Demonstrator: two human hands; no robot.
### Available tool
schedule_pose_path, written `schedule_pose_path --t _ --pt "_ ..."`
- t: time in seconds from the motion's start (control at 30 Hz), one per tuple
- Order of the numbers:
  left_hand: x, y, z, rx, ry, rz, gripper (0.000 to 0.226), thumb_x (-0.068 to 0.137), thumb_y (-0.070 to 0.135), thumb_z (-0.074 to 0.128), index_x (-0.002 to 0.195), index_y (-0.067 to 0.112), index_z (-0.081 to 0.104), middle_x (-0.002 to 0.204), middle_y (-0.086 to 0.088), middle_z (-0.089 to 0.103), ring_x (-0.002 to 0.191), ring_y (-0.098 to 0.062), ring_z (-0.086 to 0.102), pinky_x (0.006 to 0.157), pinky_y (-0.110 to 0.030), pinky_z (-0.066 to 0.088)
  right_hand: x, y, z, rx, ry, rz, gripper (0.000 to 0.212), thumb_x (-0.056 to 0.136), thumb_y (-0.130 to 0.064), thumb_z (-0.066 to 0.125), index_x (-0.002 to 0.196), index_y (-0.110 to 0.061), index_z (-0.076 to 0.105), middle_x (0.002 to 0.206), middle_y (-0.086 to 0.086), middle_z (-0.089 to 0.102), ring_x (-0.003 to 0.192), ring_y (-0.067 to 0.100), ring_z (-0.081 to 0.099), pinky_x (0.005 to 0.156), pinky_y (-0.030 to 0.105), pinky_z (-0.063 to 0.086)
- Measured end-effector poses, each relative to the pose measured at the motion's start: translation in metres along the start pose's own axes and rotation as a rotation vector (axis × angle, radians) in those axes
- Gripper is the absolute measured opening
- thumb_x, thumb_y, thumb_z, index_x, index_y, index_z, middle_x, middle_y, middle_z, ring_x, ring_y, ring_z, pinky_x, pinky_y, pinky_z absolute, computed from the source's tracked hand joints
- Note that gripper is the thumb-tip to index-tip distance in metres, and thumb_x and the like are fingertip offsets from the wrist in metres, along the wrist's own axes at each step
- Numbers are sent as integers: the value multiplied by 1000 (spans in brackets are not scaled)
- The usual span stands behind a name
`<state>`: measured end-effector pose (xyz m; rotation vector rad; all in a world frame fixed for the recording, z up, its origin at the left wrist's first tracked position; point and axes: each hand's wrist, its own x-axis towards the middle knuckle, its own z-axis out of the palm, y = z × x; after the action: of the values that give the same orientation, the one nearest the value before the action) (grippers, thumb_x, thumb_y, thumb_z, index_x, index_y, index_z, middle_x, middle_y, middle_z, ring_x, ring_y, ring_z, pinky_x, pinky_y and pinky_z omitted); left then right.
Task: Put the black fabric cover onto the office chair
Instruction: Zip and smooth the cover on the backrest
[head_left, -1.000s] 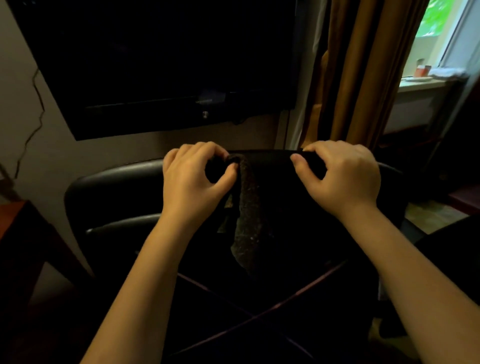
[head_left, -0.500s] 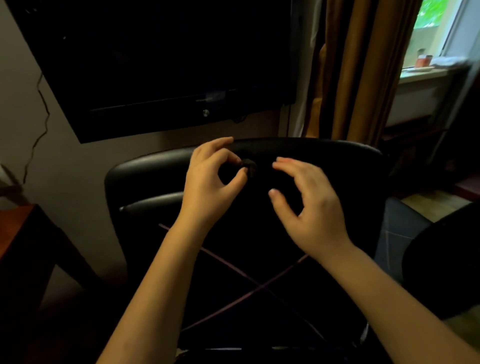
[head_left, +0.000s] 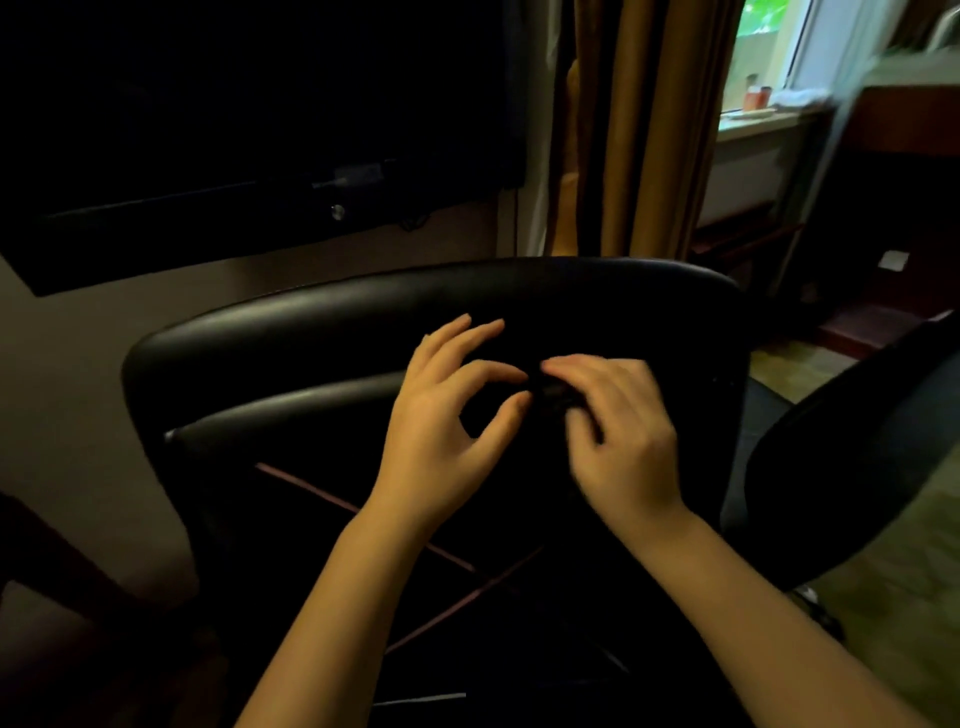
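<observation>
Left hand pinched a little bunch of the black cover between thumb and forefinger, right against the chair back. Right hand was blurry, curled over the same bunch, so I couldn't tell its grip.

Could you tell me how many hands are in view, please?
2. The left hand and the right hand meet mid-backrest of the office chair, fingertips at a fold of the black fabric cover.

The office chair is standing in front of the screen. The curtain is hanging behind it to the right, the windowsill lying beyond
</observation>
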<state>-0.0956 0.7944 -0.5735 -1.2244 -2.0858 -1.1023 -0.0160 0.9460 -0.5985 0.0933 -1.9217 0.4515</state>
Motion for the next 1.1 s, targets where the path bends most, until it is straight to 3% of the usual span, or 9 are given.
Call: schedule_pose_path --t 0.1,0.27,0.4,0.53,0.73,0.93,1.1 --pt "-1 -10 10 106 59 33 31 90 31 57 117 16 64 140 0 51 140 -14 35 117 -45 26 13 43 -34 -165 127 99 38 76 19 52 105 -2 67 105 13 66 103 25 55 101 20 36" --pt "-12 -23 35 392 101 120 35 92 23 54 126 13 58 150 -6 42 144 -22 29 120 -43 19 17 70 -50 -295 316 158 17 83 13 56 97 6 63 100 28 57 102 25 52 99 13 35" --pt "-13 -28 37 448 137 140 35 94 23 52 128 13 57 150 -7 40 144 -22 30 119 -44 21 -5 49 -18 -239 213 131 17 89 7 53 97 3 67 102 21 61 101 26 57 97 22 41" --pt "-15 -32 35 464 142 151 37 95 24 51 130 15 54 151 -6 38 144 -22 30 119 -43 21 -28 26 4 -258 112 38 27 92 -2 57 117 5 64 122 18 60 117 26 54 109 28 37" --pt "-18 -30 39 481 147 155 40 97 25 48 135 15 53 152 -4 36 144 -21 29 119 -41 18 -46 53 -15 -343 -89 -140 38 95 -15 58 131 -5 55 141 15 47 136 27 41 109 46 39" --pt "-20 -31 44 523 181 156 40 99 25 45 138 17 52 151 -3 39 143 -20 32 118 -43 21 -57 60 -22 -227 47 83 40 95 -3 50 135 -8 46 147 11 39 139 31 36 110 50 37" --pt "-24 -33 39 521 207 151 40 100 23 43 139 17 50 151 -3 38 143 -19 32 118 -43 21 -17 27 9 -236 99 149 41 94 4 48 135 1 51 144 15 45 139 28 36 116 38 29"
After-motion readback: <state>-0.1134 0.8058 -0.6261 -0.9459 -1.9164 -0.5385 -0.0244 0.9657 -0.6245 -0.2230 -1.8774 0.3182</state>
